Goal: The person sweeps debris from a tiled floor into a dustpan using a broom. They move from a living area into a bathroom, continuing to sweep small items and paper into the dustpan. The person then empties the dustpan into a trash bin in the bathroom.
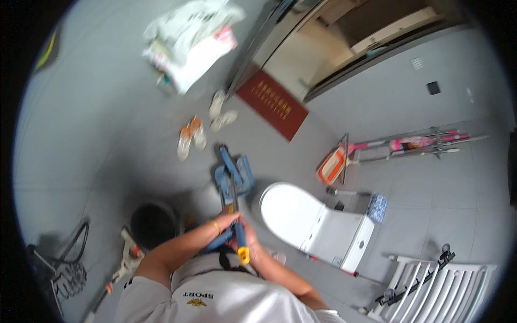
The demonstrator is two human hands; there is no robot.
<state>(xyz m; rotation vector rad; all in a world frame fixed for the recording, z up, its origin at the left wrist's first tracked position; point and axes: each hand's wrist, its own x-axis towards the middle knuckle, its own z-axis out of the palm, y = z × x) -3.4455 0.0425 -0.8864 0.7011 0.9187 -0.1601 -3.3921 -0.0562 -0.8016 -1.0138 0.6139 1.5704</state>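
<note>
A blue broom-and-dustpan set stands upright in front of my body. Its blue dustpan [247, 173] rests on the grey tiled floor, with a blue broom head [230, 164] over it. Around the upper part of the poles my left hand [227, 219], with a yellow band at the wrist, is closed. My right hand [249, 235] grips the blue handle [240, 234], whose yellow hanging end [244, 255] points towards my white shirt. Both hands meet close together, so some fingers are hidden and I cannot tell which pole each one holds.
A white toilet [293, 214] with its lid down stands close on the right. A dark bucket [153, 226] is at the left. Ahead lie shoes [192, 137] and a red doormat [274, 103] at a doorway. Mops [416, 143] hang on the right wall near a towel rack [436, 286].
</note>
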